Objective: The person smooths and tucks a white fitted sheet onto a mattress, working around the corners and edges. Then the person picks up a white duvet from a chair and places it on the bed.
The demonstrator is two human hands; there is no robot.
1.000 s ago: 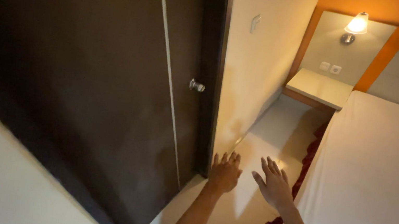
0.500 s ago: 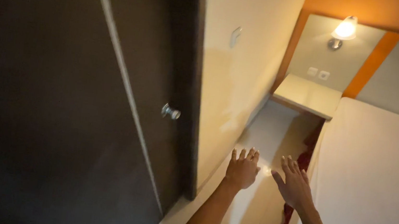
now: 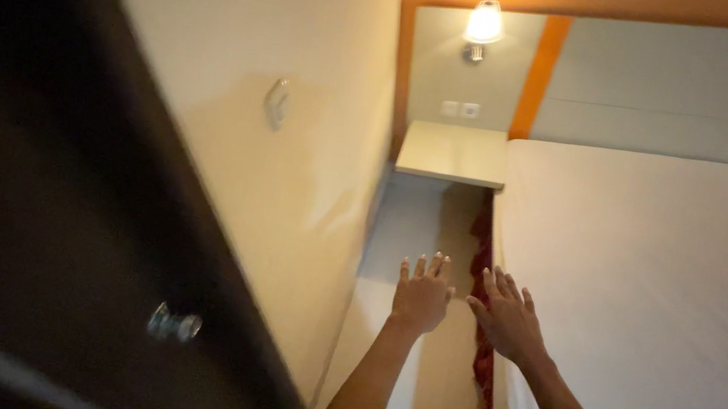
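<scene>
Both my arms reach forward over the narrow strip of floor (image 3: 408, 230) between a cream wall and a bed. My left hand (image 3: 421, 294) is held flat with fingers spread and holds nothing. My right hand (image 3: 509, 317) is beside it, also spread and holding nothing, just above the dark red bed skirt (image 3: 480, 251). The white bed (image 3: 658, 297) fills the right side. Neither hand touches anything that I can see.
A dark wooden door (image 3: 17, 210) with a round metal knob (image 3: 174, 324) stands at the left. A wall switch (image 3: 277, 103) sits on the cream wall. A pale bedside shelf (image 3: 453, 153) lies ahead under a lit wall lamp (image 3: 484, 23) and a socket plate (image 3: 460, 109).
The view has swung right and forward: the door has slid to the left edge and the bed fills more of the frame. Both hands stay spread ahead of me.
</scene>
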